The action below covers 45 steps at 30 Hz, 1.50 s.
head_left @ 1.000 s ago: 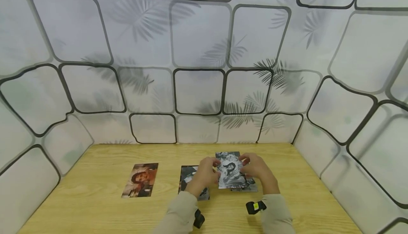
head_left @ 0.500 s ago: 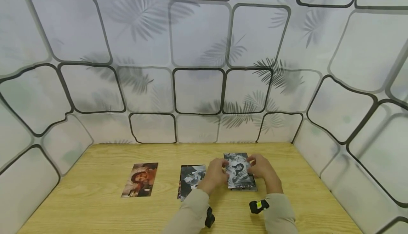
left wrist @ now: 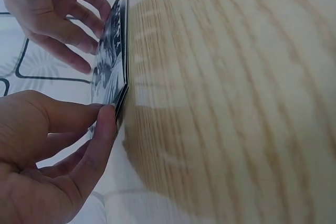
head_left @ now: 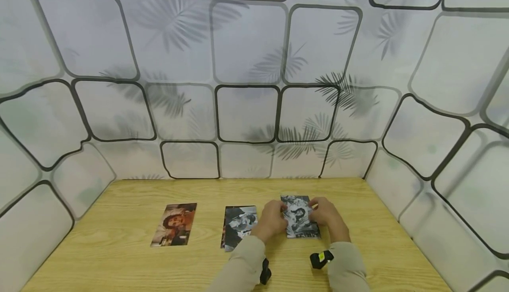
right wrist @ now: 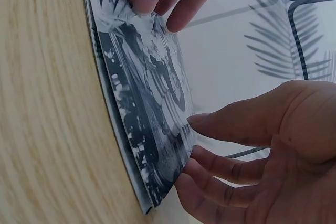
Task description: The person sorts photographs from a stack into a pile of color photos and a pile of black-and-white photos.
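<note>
A black-and-white photo print (head_left: 300, 221) lies on top of at least one other print at the table's right half. My left hand (head_left: 271, 219) pinches its left edge, thumb and fingertips meeting at the near corner in the left wrist view. Along the opposite edge, my right hand (head_left: 326, 212) holds it with thumb and fingers, as the right wrist view shows. That view also reveals a narrow gap between the upper print (right wrist: 152, 93) and the lower one (right wrist: 118, 124).
Just left of my left hand is another black-and-white print (head_left: 240, 225), overlapping a print beneath it. Farther left, a reddish-brown portrait print (head_left: 174, 224) lies alone on the wooden table (head_left: 131, 265). A patterned curtain (head_left: 246, 115) rises behind the table and at both sides.
Both hands have carried the top print rightward and then slightly lower, over the print beneath, so it now covers that one almost edge to edge. The left-hand prints stayed put and are less hidden.
</note>
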{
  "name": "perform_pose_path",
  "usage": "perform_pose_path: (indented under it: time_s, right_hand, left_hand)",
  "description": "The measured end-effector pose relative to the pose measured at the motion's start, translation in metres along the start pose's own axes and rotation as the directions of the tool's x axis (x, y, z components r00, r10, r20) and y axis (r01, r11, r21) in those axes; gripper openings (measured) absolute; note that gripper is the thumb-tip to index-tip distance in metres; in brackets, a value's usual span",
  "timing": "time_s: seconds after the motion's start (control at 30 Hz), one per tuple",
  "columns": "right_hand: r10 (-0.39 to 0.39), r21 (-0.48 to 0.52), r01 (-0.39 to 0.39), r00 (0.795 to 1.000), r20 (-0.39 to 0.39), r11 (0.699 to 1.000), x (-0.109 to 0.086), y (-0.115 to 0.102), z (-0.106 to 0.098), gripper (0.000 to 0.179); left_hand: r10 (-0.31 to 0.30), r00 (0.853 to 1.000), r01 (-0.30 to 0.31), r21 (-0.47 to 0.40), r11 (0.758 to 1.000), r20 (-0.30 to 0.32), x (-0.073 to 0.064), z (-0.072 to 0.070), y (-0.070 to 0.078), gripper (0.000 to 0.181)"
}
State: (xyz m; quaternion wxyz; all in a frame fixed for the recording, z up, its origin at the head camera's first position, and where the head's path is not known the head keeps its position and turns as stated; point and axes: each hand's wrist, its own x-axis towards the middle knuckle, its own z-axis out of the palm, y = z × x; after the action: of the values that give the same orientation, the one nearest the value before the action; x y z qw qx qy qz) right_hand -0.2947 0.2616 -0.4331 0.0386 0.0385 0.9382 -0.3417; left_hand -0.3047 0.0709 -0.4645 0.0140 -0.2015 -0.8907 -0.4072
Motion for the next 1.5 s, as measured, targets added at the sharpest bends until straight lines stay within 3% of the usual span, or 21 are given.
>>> perform_pose_path:
  time_s: [0.43, 1.0, 1.23, 1.37, 1.5]
  right_hand:
    - [0.033, -0.055, -0.034, 0.999, -0.009, 0.998, 0.005, 0.007, 0.008, 0.043]
    - [0.048, -0.124, -0.048, 0.999, 0.001, 0.991, 0.002, 0.002, 0.006, 0.038]
    - [0.013, -0.146, -0.019, 0.999, -0.042, 0.989, 0.002, -0.004, 0.004, 0.040]
    - [-0.016, -0.095, 0.010, 0.998, -0.058, 0.995, 0.001, -0.011, 0.005, 0.041]
    - [-0.054, -0.009, 0.054, 0.998, -0.019, 0.999, -0.003, -0.021, 0.009, 0.039]
  left_hand:
    - [-0.061, 0.997, 0.061, 0.013, 0.998, 0.053, -0.002, 0.005, 0.003, 0.039]
    - [-0.073, 0.997, 0.072, 0.035, 0.997, 0.040, -0.003, 0.008, 0.003, 0.038]
    - [-0.042, 0.998, 0.041, 0.009, 0.999, 0.037, -0.010, 0.001, 0.004, 0.038]
    - [-0.021, 1.000, 0.021, 0.036, 0.999, 0.013, -0.017, -0.008, 0.001, 0.033]
    - [-0.057, 0.998, 0.056, 0.039, 0.998, 0.027, -0.025, -0.021, -0.002, 0.031]
